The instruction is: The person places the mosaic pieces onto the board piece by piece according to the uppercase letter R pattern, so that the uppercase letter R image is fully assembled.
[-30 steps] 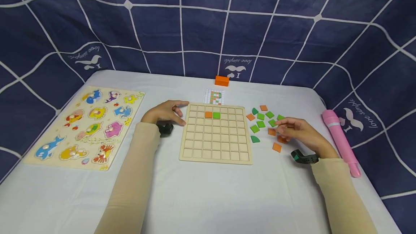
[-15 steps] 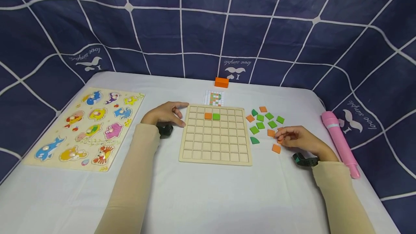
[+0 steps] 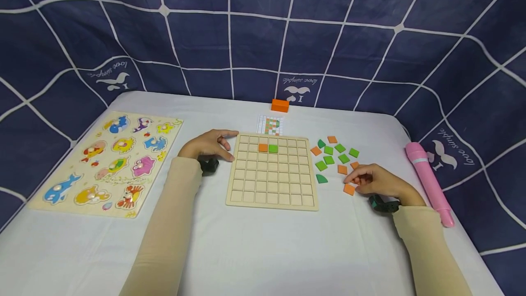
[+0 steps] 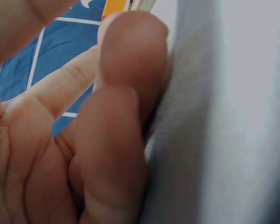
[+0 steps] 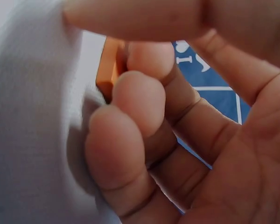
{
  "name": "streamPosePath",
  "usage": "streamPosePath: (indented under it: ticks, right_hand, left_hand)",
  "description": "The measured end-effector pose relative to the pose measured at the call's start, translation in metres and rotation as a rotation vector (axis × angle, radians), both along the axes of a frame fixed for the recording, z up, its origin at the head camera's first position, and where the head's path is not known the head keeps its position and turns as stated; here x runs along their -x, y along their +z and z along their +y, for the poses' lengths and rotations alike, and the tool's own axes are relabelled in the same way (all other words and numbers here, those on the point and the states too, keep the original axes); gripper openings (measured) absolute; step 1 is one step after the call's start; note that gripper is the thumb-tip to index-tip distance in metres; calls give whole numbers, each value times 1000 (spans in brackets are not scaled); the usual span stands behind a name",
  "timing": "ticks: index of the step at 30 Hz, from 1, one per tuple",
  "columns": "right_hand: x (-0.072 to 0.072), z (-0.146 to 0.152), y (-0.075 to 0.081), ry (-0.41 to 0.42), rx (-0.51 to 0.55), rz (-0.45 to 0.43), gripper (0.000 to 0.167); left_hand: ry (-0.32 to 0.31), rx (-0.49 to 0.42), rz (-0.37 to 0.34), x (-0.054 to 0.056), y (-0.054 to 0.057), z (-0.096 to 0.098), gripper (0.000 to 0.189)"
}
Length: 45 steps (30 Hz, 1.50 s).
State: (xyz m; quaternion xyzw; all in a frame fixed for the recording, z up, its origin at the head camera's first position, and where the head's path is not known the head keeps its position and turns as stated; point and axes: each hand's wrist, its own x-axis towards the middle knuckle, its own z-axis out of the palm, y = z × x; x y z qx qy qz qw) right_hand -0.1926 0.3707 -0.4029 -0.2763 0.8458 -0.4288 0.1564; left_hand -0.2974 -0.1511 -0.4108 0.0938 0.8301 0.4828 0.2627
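A wooden grid board (image 3: 271, 182) lies flat on the table in the head view, with an orange square tile (image 3: 263, 148) and a green square tile (image 3: 273, 149) side by side in its second row. My left hand (image 3: 208, 144) rests at the board's left side, index finger at the far corner and thumb at the edge. Right of the board, my right hand (image 3: 378, 181) is low over the loose tiles, index fingertip and thumb beside an orange tile (image 3: 349, 189). In the right wrist view, an orange tile (image 5: 109, 67) lies beside the bent fingers; the thumb looks apart from it.
Several green tiles (image 3: 328, 160) and orange tiles lie scattered right of the board. Behind it are a pattern card (image 3: 271, 125) and an orange block (image 3: 280, 105). A sea-animal peg puzzle (image 3: 107, 163) lies left, a pink microphone-shaped stick (image 3: 429, 182) right.
My right hand has shifted slightly nearer to me, from above the upper orange tiles to beside the nearest one. My left hand stays at the board, whose two tiles are unchanged.
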Motion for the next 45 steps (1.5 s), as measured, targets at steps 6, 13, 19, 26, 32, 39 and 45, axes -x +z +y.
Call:
streamPosePath:
  ticks: [6,13,19,26,32,39,45]
  right_hand:
    - [-1,-3,1,12,-24,39,28]
    - [0,-3,2,16,-26,66,26]
    - [-1,-5,3,-9,-40,64,23]
    - [-1,-6,2,-48,-43,84,21]
    - [-1,-6,0,-63,-71,92,22]
    - [-1,-9,2,-131,-76,103,24]
    - [0,-12,5,-181,-100,93,27]
  left_hand:
    - [-2,-12,2,-1,2,0,103]
    - [-1,-15,6,0,2,0,102]
    - [5,-6,10,1,1,-1,102]
    - [1,-3,20,2,0,-1,102]
    - [-5,-10,6,1,2,-1,103]
    - [0,-11,6,0,0,-1,102]
    - [-7,-10,4,0,0,0,103]
